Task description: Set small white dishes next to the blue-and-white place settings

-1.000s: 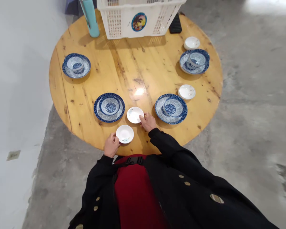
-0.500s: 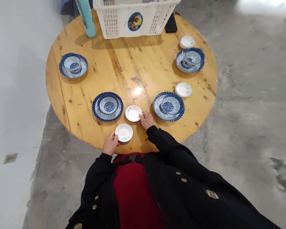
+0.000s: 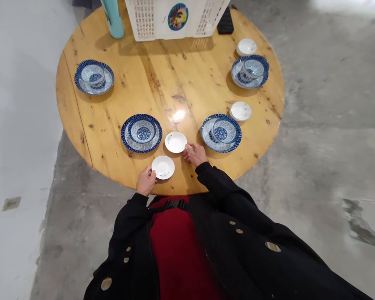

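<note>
My left hand (image 3: 146,180) pinches the left rim of a small white dish (image 3: 163,167) close to the table's near edge. Just beyond it lies a second small white dish (image 3: 176,142). Beside that dish's right rim is my right hand (image 3: 195,154), its fingers loosely curled and slightly apart, holding nothing that I can see. The two dishes sit between a blue-and-white plate with a bowl on it (image 3: 141,133) on the left and a similar plate with a bowl (image 3: 221,133) on the right.
On the round wooden table (image 3: 150,96) a white plastic basket (image 3: 178,21), a teal bottle (image 3: 113,18) and a black phone-like object (image 3: 225,23) stand at the back. More plate-and-bowl sets are at far left (image 3: 94,77) and right (image 3: 250,71). White dishes (image 3: 240,111) lie along the right.
My right hand has drawn slightly back to the right from the farther white dish's rim. The left hand stays on the nearer dish. The whole view has shifted a little.
</note>
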